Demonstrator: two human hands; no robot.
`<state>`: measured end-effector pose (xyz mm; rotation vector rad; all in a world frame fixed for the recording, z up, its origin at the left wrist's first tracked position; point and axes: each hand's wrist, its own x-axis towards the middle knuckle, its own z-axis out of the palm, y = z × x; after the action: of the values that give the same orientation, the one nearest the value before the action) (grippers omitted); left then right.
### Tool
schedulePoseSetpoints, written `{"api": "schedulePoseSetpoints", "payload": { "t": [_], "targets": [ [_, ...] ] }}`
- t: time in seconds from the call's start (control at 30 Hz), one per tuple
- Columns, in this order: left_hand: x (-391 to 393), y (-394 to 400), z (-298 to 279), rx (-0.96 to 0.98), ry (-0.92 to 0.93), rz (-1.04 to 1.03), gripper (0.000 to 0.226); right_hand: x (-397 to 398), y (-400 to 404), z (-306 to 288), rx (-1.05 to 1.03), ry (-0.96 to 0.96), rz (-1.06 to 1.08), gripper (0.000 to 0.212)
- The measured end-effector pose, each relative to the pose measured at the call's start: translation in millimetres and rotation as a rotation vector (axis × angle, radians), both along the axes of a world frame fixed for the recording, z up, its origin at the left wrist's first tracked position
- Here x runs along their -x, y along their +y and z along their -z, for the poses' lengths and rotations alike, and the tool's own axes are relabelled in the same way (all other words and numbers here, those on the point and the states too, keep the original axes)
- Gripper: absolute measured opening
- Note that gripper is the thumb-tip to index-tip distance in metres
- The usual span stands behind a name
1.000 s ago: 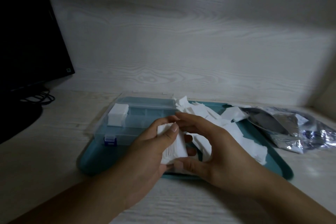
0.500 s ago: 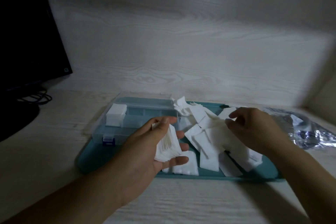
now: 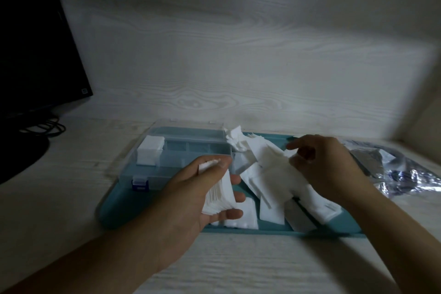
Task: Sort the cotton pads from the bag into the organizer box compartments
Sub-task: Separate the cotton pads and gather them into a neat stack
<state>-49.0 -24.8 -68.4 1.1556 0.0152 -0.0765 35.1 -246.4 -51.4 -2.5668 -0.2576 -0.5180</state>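
My left hand (image 3: 191, 198) grips a stack of white cotton pads (image 3: 220, 192) between thumb and fingers, just in front of the clear organizer box (image 3: 181, 150). One stack of pads (image 3: 150, 153) sits in the box's far-left compartment. Loose cotton pads (image 3: 267, 174) lie scattered over the teal tray (image 3: 114, 207) to the right of the box. My right hand (image 3: 322, 169) hovers over this pile and pinches a pad at its top. The silver bag (image 3: 401, 172) lies on the desk to the right of the tray.
A dark monitor (image 3: 35, 43) with its stand and cables (image 3: 45, 126) fills the left side. A pale wood-grain wall rises behind the tray. The box has a blue latch (image 3: 140, 182) on its front.
My right hand left the stack in my left hand and moved right to the loose pile, where it now pinches a pad. My left hand kept its stack almost still.
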Motion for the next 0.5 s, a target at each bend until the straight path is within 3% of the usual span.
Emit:
{"api": "schedulePoseSetpoints", "payload": {
  "t": [0.13, 0.27, 0.4, 0.5],
  "targets": [
    [-1.3, 0.4, 1.0, 0.031, 0.019, -0.008, 0.021, 6.9, 2.3, -7.6, -0.226, -0.138, -0.132, 0.023],
    [-3.8, 2.9, 5.8, 0.035, 0.016, -0.022, 0.027, 20.3, 11.5, -16.4, -0.508, -0.128, -0.382, 0.026],
    [-5.7, 4.0, 9.6, 0.029, 0.018, -0.003, 0.027, 29.1, 22.3, -15.9, -0.614, -0.161, -0.477, 0.023],
    [-5.6, 2.4, 8.8, 0.012, 0.030, 0.002, 0.025, 32.7, 32.9, -7.2, -0.700, -0.080, -0.523, 0.024]
  ]
}}
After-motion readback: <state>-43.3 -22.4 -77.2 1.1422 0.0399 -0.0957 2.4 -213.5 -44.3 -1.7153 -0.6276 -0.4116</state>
